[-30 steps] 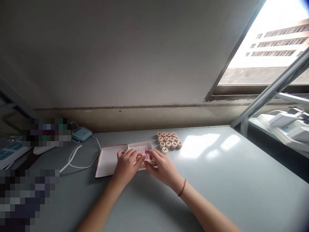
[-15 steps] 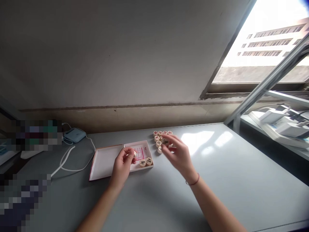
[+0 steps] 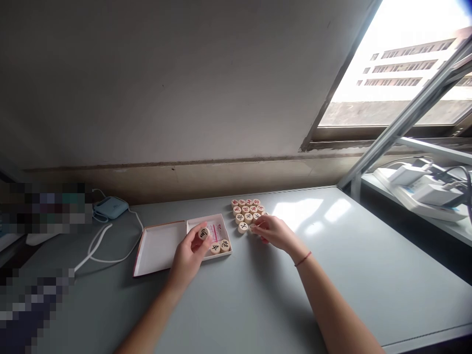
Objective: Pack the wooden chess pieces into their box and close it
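Over the open box [image 3: 209,258], my left hand [image 3: 190,250] pinches a round Chinese chess piece [image 3: 203,233], its black character facing up. Two more black-marked pieces [image 3: 220,246] lie in the box's front right corner. My right hand [image 3: 275,232] is closed on another chess piece [image 3: 252,228], mostly covered by the fingers, at the near end of a block of pieces. That block has red-marked pieces [image 3: 245,210] in the back rows and black-marked pieces [image 3: 242,227] in front, laid close together in rows on the grey table.
The box's lid [image 3: 158,248] lies flat to the left. A light blue device [image 3: 112,207] with a white cable [image 3: 96,241] sits at the back left. On the right, a metal frame rises beside a shelf holding white plugs and adapters [image 3: 429,191].
My right hand has lowered its chess piece to the front row of the block. My left hand has turned its piece so the character shows. The view has shifted slightly.
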`<state>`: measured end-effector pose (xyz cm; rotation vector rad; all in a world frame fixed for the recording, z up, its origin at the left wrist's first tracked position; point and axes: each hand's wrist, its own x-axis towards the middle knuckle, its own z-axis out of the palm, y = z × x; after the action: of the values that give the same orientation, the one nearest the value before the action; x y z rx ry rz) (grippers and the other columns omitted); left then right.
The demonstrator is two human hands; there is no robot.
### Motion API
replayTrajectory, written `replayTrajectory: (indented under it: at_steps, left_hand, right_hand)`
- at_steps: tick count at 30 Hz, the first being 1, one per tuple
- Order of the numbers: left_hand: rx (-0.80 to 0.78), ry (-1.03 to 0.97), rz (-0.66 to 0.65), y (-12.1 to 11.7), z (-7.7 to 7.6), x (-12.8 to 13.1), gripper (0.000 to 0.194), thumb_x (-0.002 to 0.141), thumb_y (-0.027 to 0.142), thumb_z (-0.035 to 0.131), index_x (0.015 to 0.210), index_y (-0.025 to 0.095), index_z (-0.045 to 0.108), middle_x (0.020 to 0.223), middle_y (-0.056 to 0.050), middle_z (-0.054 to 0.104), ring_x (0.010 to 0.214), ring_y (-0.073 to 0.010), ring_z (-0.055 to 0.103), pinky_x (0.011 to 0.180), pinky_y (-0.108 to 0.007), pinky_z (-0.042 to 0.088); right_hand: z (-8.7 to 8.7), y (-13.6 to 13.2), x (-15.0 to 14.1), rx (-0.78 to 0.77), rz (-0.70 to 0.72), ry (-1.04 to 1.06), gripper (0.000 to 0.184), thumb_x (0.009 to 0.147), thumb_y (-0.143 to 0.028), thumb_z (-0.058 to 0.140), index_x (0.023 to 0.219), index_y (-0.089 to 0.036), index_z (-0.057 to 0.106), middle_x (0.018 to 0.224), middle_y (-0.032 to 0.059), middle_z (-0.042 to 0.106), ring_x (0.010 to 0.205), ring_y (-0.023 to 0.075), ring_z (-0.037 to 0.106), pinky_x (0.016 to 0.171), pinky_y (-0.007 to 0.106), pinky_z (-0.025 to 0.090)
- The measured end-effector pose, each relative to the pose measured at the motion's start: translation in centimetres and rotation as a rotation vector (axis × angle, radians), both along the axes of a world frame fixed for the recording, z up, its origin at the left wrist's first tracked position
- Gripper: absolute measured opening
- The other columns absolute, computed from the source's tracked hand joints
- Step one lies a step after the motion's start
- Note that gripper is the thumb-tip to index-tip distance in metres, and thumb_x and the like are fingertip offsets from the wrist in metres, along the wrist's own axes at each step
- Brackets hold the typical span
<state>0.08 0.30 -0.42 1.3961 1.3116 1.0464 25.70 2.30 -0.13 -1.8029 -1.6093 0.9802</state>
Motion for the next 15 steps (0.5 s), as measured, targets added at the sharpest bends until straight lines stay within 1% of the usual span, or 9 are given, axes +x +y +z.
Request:
replayTrajectory:
  at_steps: [3,5,7,9,10,12,14,15]
  left_hand:
    - [0.078,0.151,-0.058,-0.5,0.7,0.0,0.048,0.081,0.049,0.058,0.117,0.019,0.060,0.074,0.000,0.064,0.072,-0.0161,0.063,0.071,-0.027,0.051]
    - [0.170,0.272,-0.069,-0.8,0.9,0.1,0.042,0.083,0.047,0.057,0.115,0.020,0.062,0.074,0.000,0.064,0.069,-0.0159,0.062,0.070,-0.027,0.051]
    - [0.283,0.379,-0.066,-0.9,0.7,0.1,0.037,0.084,0.043,0.056,0.114,0.022,0.063,0.075,0.000,0.064,0.067,-0.0155,0.061,0.069,-0.028,0.052]
    - [0.390,0.455,-0.060,-1.0,0.3,0.3,0.034,0.086,0.040,0.056,0.115,0.023,0.062,0.081,-0.002,0.067,0.068,-0.0157,0.062,0.070,-0.028,0.052]
    - [0.437,0.480,-0.067,-1.0,0.1,0.3,0.034,0.087,0.039,0.055,0.116,0.023,0.061,0.086,-0.003,0.068,0.070,-0.0159,0.063,0.071,-0.028,0.053]
    - [0.519,0.519,-0.101,-1.0,-0.3,0.5,0.035,0.089,0.037,0.053,0.120,0.023,0.059,0.093,-0.005,0.069,0.074,-0.0165,0.064,0.074,-0.028,0.054]
    - [0.582,0.556,-0.150,-1.1,-0.5,0.7,0.036,0.091,0.035,0.050,0.124,0.023,0.057,0.094,-0.006,0.069,0.076,-0.0168,0.065,0.074,-0.029,0.054]
    - [0.608,0.576,-0.168,-1.2,-0.6,0.8,0.036,0.092,0.034,0.048,0.126,0.022,0.055,0.092,-0.006,0.069,0.076,-0.0169,0.066,0.074,-0.029,0.055]
  right_hand:
    - [-0.1,0.0,0.0,-0.019,-0.015,0.000,0.020,0.076,-0.037,0.058,0.076,-0.017,0.058,0.062,0.0005,0.063,0.046,0.0114,0.055,0.045,0.022,0.042]
    - [0.2,-0.1,0.0,-0.008,-0.025,-0.062,0.021,0.076,-0.038,0.059,0.072,-0.018,0.057,0.058,-0.0013,0.059,0.045,0.0107,0.052,0.045,0.022,0.040]
    - [0.8,-0.2,-0.3,0.053,-0.048,-0.172,0.026,0.078,-0.040,0.058,0.064,-0.019,0.053,0.055,-0.0020,0.054,0.046,0.0101,0.048,0.045,0.021,0.036]
    - [1.5,-0.5,-1.2,0.147,-0.042,-0.228,0.033,0.082,-0.043,0.054,0.060,-0.019,0.050,0.054,-0.0017,0.053,0.048,0.0100,0.045,0.045,0.021,0.032]
    - [1.8,-0.7,-1.8,0.189,-0.005,-0.209,0.035,0.084,-0.045,0.052,0.061,-0.019,0.051,0.054,-0.0016,0.053,0.049,0.0101,0.044,0.045,0.021,0.031]
    - [2.4,-1.4,-3.5,0.245,0.135,-0.086,0.033,0.087,-0.047,0.049,0.073,-0.018,0.057,0.060,-0.0007,0.057,0.052,0.0103,0.047,0.046,0.021,0.034]
    - [2.7,-2.3,-5.4,0.266,0.301,0.049,0.028,0.087,-0.045,0.051,0.088,-0.018,0.060,0.070,0.0007,0.062,0.057,0.0104,0.052,0.049,0.020,0.038]
    - [2.8,-2.7,-6.2,0.276,0.361,0.089,0.026,0.087,-0.043,0.053,0.091,-0.019,0.061,0.074,0.0009,0.063,0.059,0.0102,0.053,0.051,0.020,0.040]
